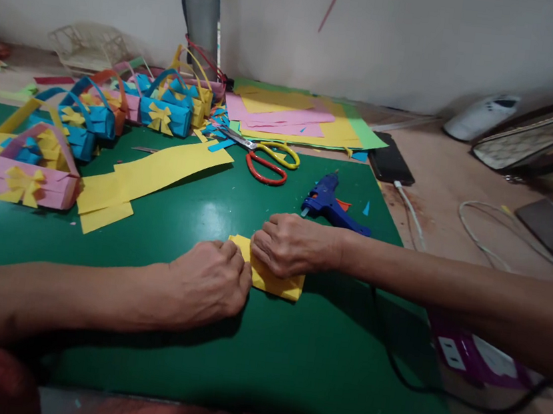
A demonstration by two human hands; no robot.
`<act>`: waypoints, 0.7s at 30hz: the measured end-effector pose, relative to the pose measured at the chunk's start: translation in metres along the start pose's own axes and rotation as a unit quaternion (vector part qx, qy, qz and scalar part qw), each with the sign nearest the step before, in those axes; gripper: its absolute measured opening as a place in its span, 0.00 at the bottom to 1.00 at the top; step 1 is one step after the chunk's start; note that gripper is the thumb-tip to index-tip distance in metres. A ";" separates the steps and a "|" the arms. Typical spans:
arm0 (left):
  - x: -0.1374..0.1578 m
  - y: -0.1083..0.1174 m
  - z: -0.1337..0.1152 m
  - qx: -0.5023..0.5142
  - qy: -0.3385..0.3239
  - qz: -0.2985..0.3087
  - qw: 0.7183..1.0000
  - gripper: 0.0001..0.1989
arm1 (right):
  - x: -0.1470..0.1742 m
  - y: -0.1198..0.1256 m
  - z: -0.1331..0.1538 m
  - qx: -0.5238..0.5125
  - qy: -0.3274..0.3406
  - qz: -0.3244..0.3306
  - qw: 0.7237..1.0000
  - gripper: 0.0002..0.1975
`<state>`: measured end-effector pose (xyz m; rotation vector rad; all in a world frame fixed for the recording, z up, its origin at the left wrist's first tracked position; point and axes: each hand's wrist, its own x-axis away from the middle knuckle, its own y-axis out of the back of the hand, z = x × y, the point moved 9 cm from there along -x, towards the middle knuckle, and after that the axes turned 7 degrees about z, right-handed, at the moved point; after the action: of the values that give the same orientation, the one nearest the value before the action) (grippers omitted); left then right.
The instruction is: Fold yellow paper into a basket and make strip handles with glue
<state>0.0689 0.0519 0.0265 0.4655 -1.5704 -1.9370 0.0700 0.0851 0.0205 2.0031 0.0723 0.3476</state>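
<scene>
A folded piece of yellow paper (277,284) lies on the green mat (177,363) between my hands. My left hand (212,276) is closed at its left edge, fingertips curled out of sight. On top of the paper, my right hand (284,245) presses with curled fingers. A blue glue gun (330,203) lies just beyond my right hand. Scissors (267,159) with one yellow and one red handle rest farther back. Left of them, long yellow paper strips (159,176) are spread on the mat.
Several small paper baskets (32,180) with bows stand at the left. A stack of coloured paper (357,126), a phone (390,158) with a white cable and a grey bottle (199,16) are at the back. A black cord (406,381) runs along the right.
</scene>
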 end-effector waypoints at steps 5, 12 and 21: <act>0.001 -0.001 0.003 0.014 0.009 0.003 1.000 0.06 | 0.016 -0.002 0.005 0.008 -0.003 0.013 1.000 0.14; 0.001 0.001 0.002 0.018 0.004 -0.003 1.000 0.06 | 0.040 -0.004 0.009 0.008 -0.017 0.020 1.000 0.13; 0.003 -0.005 0.005 0.035 0.013 0.005 0.999 0.08 | 0.063 0.002 0.021 0.029 -0.037 -0.008 0.999 0.12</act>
<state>0.0624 0.0540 0.0229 0.5088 -1.6243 -1.8661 0.1361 0.0789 0.0271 2.0698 0.0533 0.2628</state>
